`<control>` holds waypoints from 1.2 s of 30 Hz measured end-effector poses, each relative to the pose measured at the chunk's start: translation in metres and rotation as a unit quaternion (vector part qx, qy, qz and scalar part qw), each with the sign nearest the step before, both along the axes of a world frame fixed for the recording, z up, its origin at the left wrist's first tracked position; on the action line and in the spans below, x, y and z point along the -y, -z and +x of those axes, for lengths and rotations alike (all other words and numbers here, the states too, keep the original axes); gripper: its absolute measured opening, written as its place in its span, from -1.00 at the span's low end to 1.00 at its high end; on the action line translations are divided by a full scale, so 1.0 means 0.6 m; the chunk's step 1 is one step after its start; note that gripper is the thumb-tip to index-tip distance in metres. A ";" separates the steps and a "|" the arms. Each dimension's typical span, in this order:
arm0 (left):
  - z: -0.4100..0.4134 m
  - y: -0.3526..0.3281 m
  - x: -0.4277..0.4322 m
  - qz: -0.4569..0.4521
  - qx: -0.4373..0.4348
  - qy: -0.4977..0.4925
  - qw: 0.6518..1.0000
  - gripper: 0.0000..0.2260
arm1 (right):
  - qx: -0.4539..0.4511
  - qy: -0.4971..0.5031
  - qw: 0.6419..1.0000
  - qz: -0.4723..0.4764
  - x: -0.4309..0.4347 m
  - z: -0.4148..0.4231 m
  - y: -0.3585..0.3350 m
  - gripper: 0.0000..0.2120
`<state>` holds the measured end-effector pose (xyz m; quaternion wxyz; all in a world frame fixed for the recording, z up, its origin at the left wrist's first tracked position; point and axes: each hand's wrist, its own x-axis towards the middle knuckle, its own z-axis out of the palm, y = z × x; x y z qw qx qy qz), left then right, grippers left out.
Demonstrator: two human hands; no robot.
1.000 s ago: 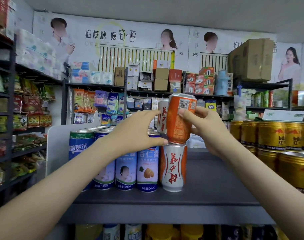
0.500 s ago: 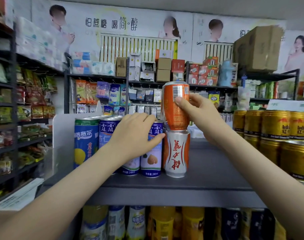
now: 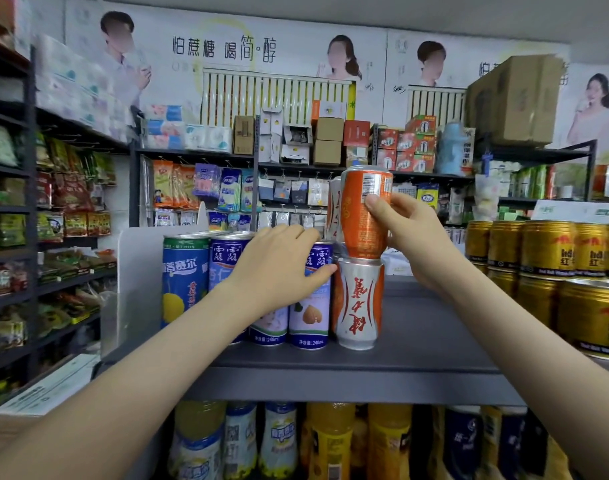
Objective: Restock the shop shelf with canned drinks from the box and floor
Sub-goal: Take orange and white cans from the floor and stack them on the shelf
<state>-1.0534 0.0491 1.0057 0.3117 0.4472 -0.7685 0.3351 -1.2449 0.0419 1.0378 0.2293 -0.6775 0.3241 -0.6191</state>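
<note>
1. Stacking is the step in hand: the right grip point(image 3: 414, 233) is wrapped round an orange can point(image 3: 363, 216), thumb across its near face, holding it roughly upright on top of a silver-and-red can point(image 3: 360, 303).
2. That lower can stands near the front of the grey shelf point(image 3: 428, 344), just right of a row of blue almond-drink cans point(image 3: 310, 306). The orange can's base looks seated on its lid, though the rim contact is too small to confirm.
3. The left grip point(image 3: 279, 268) grasps nothing. Its fingers lie loosely across the blue cans' tops, with the thumb reaching toward the lower can, apparently steadying the row.
4. Another silver-and-red can point(image 3: 333, 209) shows just behind the orange one, so a second layer seems under way.
5. The next move, as I judge it, is to square the orange can on the lid, ease the fingers off without nudging it, then fetch another. Bare shelf between this stack and the gold cans point(image 3: 545, 251) on the right suggests much is left to fill.
</note>
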 end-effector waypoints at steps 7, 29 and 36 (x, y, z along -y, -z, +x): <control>0.007 -0.034 -0.008 0.080 -0.024 0.028 0.996 -0.63 | -0.011 0.032 0.999 0.013 0.007 0.008 0.000 -0.37; -0.044 -0.132 0.091 0.330 -0.206 0.211 0.897 -0.24 | 0.099 -0.031 0.995 -0.007 0.048 -0.063 -0.002 -0.76; -0.067 -0.128 0.114 0.380 -0.275 0.237 0.851 -0.19 | 0.098 -0.047 0.994 0.007 0.059 -0.067 -0.003 -0.75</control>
